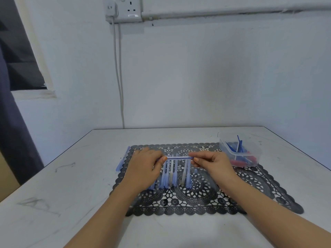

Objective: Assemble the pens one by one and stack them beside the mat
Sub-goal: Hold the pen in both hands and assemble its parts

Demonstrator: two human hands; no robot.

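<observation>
A matt black lace-pattern mat [197,199] lies on a smooth, scuffed white worktop [71,185]; translucent blue plastic pens [172,174] and a clear plastic tub [240,149] catch the light.

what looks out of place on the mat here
One small blue piece lies alone on the mat, just right of the row of pens, outside the clear tub holding the other loose parts. Nothing looks spilled or broken.
</observation>
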